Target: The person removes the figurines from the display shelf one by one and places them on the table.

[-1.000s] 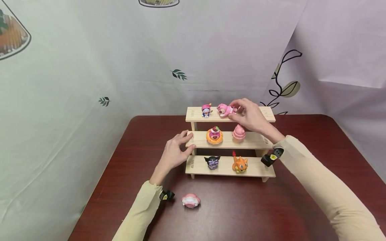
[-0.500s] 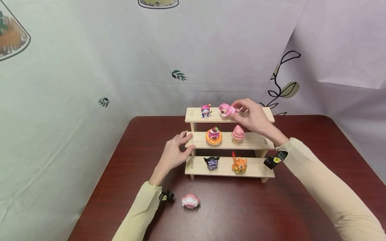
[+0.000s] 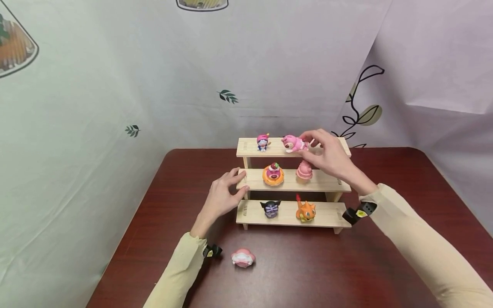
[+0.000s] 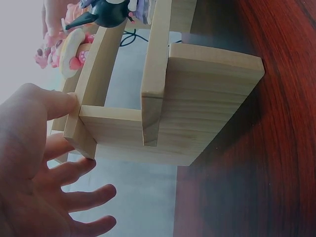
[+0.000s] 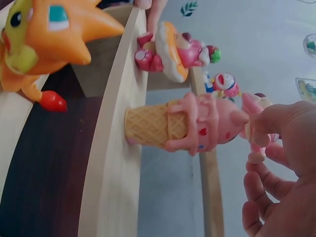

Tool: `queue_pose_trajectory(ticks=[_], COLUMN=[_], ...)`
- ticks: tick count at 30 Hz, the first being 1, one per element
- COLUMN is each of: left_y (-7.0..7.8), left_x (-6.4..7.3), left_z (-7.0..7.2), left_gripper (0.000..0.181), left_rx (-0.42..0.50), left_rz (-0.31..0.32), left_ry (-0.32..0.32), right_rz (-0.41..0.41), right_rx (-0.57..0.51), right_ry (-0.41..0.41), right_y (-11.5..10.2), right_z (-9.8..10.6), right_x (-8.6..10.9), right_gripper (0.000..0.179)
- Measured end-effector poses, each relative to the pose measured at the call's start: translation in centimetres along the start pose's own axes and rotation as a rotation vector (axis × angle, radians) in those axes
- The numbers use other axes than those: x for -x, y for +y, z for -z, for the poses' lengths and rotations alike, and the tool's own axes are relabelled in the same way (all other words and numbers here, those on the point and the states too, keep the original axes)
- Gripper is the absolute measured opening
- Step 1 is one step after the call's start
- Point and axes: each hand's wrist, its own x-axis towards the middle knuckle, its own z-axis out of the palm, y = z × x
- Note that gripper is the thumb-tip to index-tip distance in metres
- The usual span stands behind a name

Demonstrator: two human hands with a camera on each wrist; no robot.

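Note:
At the top tier of the wooden display shelf, my right hand pinches a pink bear figurine lying on its belly. In the right wrist view the fingers and an ice cream cone figurine partly hide the bear. My left hand grips the left end of the middle tier, thumb on top and index finger below; its other fingers are spread in the left wrist view. A blue figurine with a pink hat stands left of the bear. Below them sits a bear in an orange ring.
On the bottom tier stand a black-and-purple figurine and an orange dragon-like figurine. A pink-and-white figurine lies on the dark red table in front. A printed white cloth hangs behind.
My right hand and the pink bear have shifted a little to the right along the top tier. The left hand keeps its place on the middle tier.

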Motion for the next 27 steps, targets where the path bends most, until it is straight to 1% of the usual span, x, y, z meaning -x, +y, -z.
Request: queue_pose_trajectory(ticks=[8, 13, 20, 27], left_y=[-0.1, -0.2, 0.1, -0.1], left_x=[-0.1, -0.1, -0.2, 0.0], left_z=[0.0, -0.1, 0.0, -0.1], left_gripper=[0.048, 0.048, 0.048, 0.048], left_rx=[0.004, 0.003, 0.008, 0.000], left_rz=[0.007, 0.004, -0.005, -0.006], left_ry=[-0.004, -0.002, 0.001, 0.007], right_rz=[0.072, 0.086, 0.106, 0.152], right_rx=[0.031, 0.052, 0.000, -0.001], right_ry=[0.028, 0.025, 0.040, 0.055], right_y=[-1.3, -2.6, -4.4, -5.2], right_z=[0.5, 0.6, 0.5, 0.3], right_x=[1.2, 2.4, 4.1, 5.4], right_gripper=[0.029, 0.030, 0.033, 0.033])
